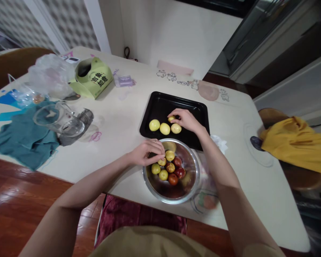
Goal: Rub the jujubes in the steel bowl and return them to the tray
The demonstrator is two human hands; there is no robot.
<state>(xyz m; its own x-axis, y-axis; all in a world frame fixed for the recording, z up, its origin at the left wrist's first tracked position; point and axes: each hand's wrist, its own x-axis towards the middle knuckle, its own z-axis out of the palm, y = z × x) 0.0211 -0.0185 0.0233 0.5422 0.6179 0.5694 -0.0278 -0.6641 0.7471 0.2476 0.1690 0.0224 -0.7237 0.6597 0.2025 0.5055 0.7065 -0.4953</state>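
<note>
A steel bowl (pixel 191 185) near the table's front edge holds several jujubes, some yellow-green and some red, such as a red jujube (pixel 179 172) at its right. My left hand (pixel 147 151) reaches over the bowl's left rim, its fingers closed on a yellow mottled jujube (pixel 162 161). Just behind the bowl lies a black tray (pixel 160 103). A row of three yellow-green jujubes (pixel 164 129) rests in it. My right hand (pixel 186 119) is over the tray, fingertips closed around another yellow jujube (pixel 171 118), partly hidden, behind the row's right end.
On the left stand a glass pitcher (pixel 56 116) with a teal cloth (pixel 29 137), a clear plastic bag (pixel 49 75) and a green box (pixel 96 80). A purple packet (pixel 124 81) lies beyond. Crumpled white tissue (pixel 219 143) sits right of the tray. Yellow fabric (pixel 296 142) drapes over a chair.
</note>
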